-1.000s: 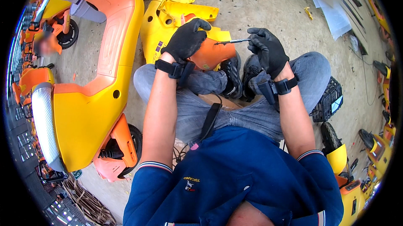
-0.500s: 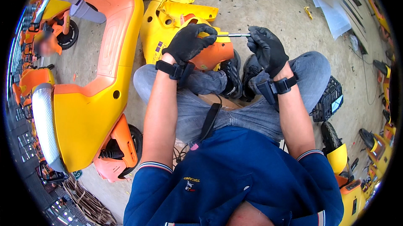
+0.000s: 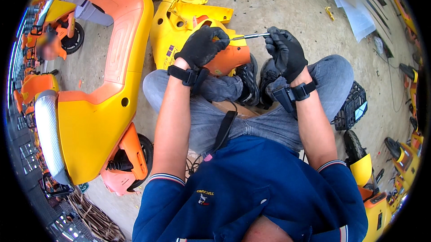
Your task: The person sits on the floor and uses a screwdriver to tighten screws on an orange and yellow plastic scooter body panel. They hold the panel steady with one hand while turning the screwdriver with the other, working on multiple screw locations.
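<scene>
My left hand, in a black glove, pinches the thin left end of a slim metal rod between thumb and fingers. Its shiny, thicker part runs to my right hand, also gloved in black, whose closed fingertips hold the other end. The rod slants slightly up toward the right. I cannot tell exactly what kind of part or tool it is. Beneath the rod lies an orange plastic panel, beside a yellow scooter body shell with round holes and loose yellow pieces.
On my left stands a large yellow and orange scooter body with a silver seat. A black plastic basket sits by my right knee. Clear sheets and metal bars lie at the far right. More scooters line both sides.
The rod has tilted: its right end has risen a little and its left end has dropped slightly. Both hands keep hold of it, and my left hand has shifted slightly.
</scene>
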A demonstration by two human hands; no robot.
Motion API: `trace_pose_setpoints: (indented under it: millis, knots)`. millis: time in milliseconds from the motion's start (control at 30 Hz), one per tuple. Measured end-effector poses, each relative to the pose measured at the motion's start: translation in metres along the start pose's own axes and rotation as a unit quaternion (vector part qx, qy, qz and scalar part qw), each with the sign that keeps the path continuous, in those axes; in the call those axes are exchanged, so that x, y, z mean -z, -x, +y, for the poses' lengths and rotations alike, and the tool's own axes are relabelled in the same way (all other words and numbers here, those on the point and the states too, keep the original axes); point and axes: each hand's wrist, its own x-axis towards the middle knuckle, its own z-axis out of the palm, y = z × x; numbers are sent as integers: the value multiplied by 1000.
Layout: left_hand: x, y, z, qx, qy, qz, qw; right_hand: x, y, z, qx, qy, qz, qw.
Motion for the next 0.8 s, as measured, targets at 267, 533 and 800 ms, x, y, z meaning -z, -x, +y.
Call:
trace_pose_setpoints:
  millis: [267,533,800]
  knots:
    - [-4,-2,-3,14,-2,101,995,9,-4,-3,16,43,38,998]
    - [-10,-6,3,70,-59,162,983,6,-1,-3,8,117,43,992]
    - [-18,-9,-3,80,-51,202,975,3,-1,-1,-2,109,45,993]
